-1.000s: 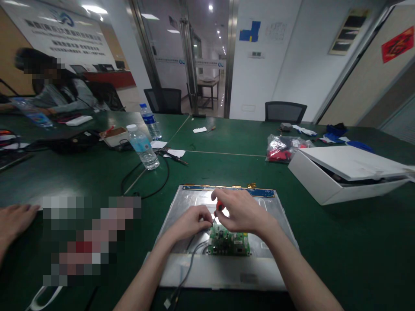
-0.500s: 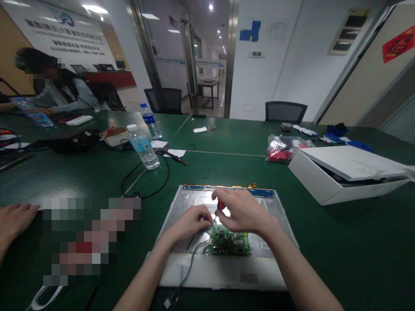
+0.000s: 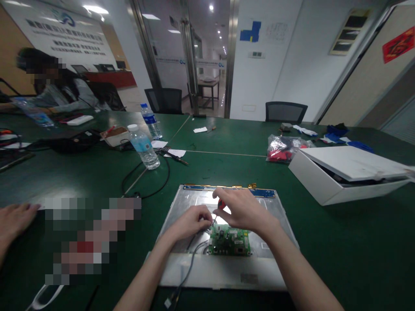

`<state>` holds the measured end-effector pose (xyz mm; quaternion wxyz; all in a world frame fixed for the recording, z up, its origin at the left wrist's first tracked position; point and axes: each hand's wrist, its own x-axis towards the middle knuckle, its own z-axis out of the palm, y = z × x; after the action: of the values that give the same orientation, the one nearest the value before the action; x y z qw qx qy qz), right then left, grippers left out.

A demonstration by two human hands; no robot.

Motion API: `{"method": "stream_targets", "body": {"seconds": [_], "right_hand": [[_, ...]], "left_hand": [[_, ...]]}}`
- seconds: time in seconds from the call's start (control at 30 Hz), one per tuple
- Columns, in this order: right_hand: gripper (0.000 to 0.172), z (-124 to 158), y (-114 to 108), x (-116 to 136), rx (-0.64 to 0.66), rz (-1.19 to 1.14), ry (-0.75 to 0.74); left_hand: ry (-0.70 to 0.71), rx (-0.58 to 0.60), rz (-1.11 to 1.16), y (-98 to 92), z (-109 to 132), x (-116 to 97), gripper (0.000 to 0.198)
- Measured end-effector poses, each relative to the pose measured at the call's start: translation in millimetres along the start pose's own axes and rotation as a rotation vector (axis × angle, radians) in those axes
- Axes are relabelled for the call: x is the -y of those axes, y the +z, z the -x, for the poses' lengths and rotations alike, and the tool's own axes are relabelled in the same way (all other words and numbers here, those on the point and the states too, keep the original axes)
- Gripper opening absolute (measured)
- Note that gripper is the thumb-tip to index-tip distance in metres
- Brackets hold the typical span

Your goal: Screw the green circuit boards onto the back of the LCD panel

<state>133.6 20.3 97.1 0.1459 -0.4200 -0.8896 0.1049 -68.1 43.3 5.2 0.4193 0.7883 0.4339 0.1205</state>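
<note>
A flat display panel (image 3: 175, 274) lies back side up on the table before me, with a green circuit board (image 3: 229, 242) on it. My right hand (image 3: 238, 209) grips a screwdriver (image 3: 221, 204) by its red and black handle. Its thin shaft slants down to the board's upper left corner. Close to that tip, my left hand (image 3: 194, 221) has its fingers pinched together; whatever they hold, if anything, is hidden. Grey cables (image 3: 191, 263) run from the board's left side over the panel's near edge. A blue strip board (image 3: 262, 193) lines the far edge.
A water bottle (image 3: 145, 149) and a soldering iron (image 3: 177, 157) with a black cord stand beyond the panel at left. An open white box (image 3: 343, 177) sits right, by a plastic bag (image 3: 285, 147). Another person's hand (image 3: 16, 222) rests at far left.
Hardly anything differs. My right hand has shifted very slightly at the screwdriver handle; my left hand and the panel stay in place.
</note>
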Motion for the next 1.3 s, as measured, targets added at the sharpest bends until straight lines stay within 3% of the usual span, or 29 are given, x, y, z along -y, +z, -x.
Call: {"method": "stream_targets", "body": {"seconds": [0.43, 0.7, 0.9, 1.13, 1.3], "right_hand": [[0.024, -1.1, -0.1, 1.6, 0.013, 0.032, 0.031], [0.029, 2.6, -6.0, 6.4, 0.029, -0.018, -0.036], [0.021, -1.0, -1.1, 4.4, 0.023, 0.009, 0.024], [0.027, 1.6, -3.2, 3.9, 0.015, -0.027, -0.036], [0.025, -0.1, -3.2, 4.5, 0.032, -0.019, 0.0]], "left_hand": [[0.002, 0.0, -0.019, 0.5, -0.4, 2.0, 0.014], [-0.027, -0.001, -0.036, -1.5, 0.1, -3.1, 0.01], [-0.004, 0.003, -0.02, 0.2, -1.1, -1.1, 0.011], [-0.015, 0.003, 0.008, 1.8, -1.8, 0.5, 0.01], [-0.003, -0.001, 0.017, 2.5, -1.8, 4.1, 0.01]]}}
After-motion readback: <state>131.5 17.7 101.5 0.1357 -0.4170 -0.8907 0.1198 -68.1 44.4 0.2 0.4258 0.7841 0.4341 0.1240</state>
